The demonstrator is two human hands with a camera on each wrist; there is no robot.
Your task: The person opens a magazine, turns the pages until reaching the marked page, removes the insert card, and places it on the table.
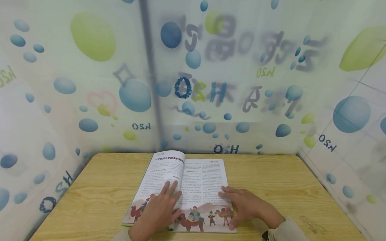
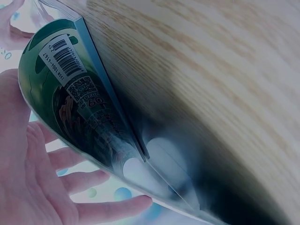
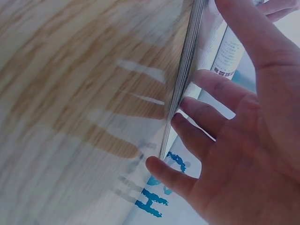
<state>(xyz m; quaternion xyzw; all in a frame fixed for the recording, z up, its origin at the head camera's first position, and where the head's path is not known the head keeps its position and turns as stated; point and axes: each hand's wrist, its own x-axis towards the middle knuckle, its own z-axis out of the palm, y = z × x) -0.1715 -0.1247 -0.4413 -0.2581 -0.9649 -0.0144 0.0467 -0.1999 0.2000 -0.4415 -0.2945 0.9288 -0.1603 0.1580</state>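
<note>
A magazine lies spread on the wooden table, with columns of print and camel drawings along the bottom of its pages. My left hand rests on the lower left page close to the fold, fingers spread and fairly straight. In the left wrist view, the green cover with a barcode label bows up off the table beside that hand. At the right edge, my right hand touches the page with relaxed fingers, its thumb by the lower corner. The right wrist view shows its fingertips along the stacked page edges.
The wooden table extends on both sides of the magazine. Behind it stands a pale wall covering printed with blue and green drops and mirrored lettering. Similar panels close in at left and right.
</note>
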